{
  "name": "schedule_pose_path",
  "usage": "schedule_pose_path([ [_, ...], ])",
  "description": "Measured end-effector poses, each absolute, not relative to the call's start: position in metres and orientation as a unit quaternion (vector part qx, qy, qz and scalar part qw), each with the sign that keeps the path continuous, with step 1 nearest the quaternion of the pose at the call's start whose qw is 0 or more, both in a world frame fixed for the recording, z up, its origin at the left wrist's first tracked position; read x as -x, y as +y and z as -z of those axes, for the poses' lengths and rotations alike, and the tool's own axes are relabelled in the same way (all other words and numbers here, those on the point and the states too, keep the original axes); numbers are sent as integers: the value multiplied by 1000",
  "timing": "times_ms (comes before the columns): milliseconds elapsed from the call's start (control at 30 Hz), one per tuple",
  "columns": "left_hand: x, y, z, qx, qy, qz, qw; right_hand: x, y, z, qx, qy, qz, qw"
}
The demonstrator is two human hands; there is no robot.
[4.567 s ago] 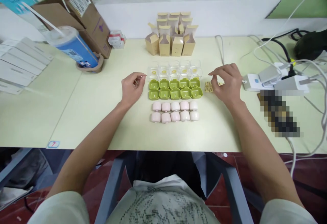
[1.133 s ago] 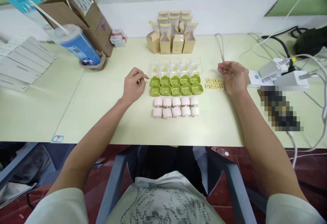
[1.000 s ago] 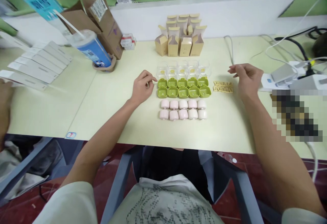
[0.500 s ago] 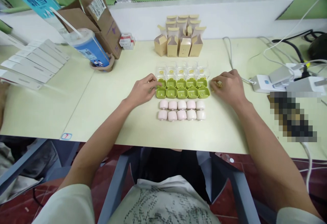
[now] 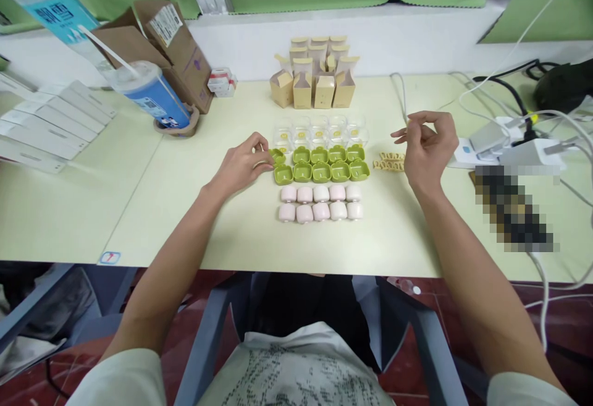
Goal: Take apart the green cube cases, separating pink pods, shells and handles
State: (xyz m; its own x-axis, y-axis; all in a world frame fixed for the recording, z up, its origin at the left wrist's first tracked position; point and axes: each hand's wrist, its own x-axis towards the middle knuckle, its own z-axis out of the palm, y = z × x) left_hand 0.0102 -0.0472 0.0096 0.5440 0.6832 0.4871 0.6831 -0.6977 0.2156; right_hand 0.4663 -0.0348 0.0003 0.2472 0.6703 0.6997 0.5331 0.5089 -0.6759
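Note:
My left hand (image 5: 248, 162) pinches a small green tray (image 5: 277, 157) at the left end of the back green row, a little apart from its neighbours. My right hand (image 5: 428, 146) is raised at the right, thumb and forefinger pressed together; whatever they hold is too small to name. Beside it on the table lie small yellow pieces (image 5: 388, 162). Two rows of green trays (image 5: 321, 172) stand in the middle. Behind them are clear containers (image 5: 319, 131) with yellow marks, and in front are two rows of pink and white rounded pieces (image 5: 320, 211).
Open tan boxes (image 5: 302, 89) stand against the wall. At the left are a blue cup (image 5: 160, 100), a cardboard box (image 5: 185, 60), a bottle (image 5: 60, 13) and white boxes (image 5: 50, 122). A power strip (image 5: 467, 152) with cables lies at the right.
My right hand has lifted off the yellow pieces, uncovering them, and turned upward. My left hand has drawn the end green tray slightly left, opening a gap. The camera view has shifted slightly.

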Motion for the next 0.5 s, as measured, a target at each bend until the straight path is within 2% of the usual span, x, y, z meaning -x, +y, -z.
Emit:
schedule_pose_path([
  [67, -8, -46, -13, -859, 390, -332, 21, -468, -31, 2, 486, -596, -52, 637],
  [133, -13, -45, -16, -815, 387, -423, 87, -466, -30, 3, 469, -597, -59, 649],
  [233, -34, -51, -16, -698, 356, -542, 305, -452, -38, 1, 424, -617, -104, 655],
  [300, -53, -59, -14, -607, 337, -564, 447, -434, -51, -4, 408, -630, -133, 647],
  [333, -62, -64, -12, -582, 334, -563, 483, -424, -59, -7, 405, -636, -146, 640],
  [400, -77, -75, -9, -593, 331, -559, 476, -404, -76, -13, 387, -657, -180, 621],
  [500, -90, -90, -9, -684, 320, -558, 345, -380, -97, -23, 331, -691, -209, 608],
])
